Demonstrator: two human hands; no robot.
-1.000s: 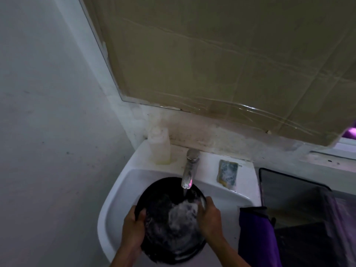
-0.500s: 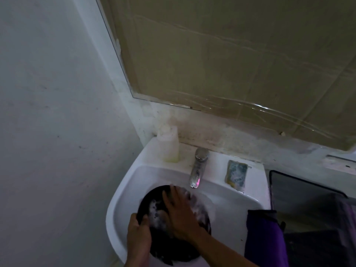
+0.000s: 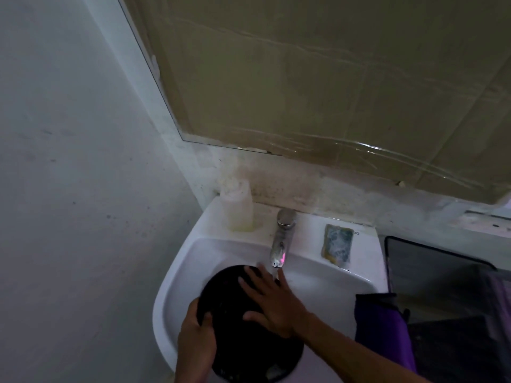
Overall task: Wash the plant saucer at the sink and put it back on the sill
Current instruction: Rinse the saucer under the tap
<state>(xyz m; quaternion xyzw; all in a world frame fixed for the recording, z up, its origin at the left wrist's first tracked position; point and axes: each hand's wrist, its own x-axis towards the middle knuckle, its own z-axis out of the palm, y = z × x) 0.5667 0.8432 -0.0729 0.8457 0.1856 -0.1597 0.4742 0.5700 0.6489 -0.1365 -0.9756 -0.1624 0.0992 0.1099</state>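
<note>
The round black plant saucer lies tilted in the white sink, below the chrome tap, from which water runs. My left hand grips the saucer's left rim, thumb over the edge. My right hand lies flat on the saucer's inner face with fingers spread, fingertips near the water stream. Little foam shows on the saucer. The sill is out of view.
A pale soap bottle stands on the sink's back left ledge and a sponge lies on the right ledge. A purple cloth hangs at the right beside a dark screen. The wall is close on the left.
My right hand left the saucer's right rim and moved onto its face, rubbing across it. The foam seen earlier has mostly gone. The view shifted down and right.
</note>
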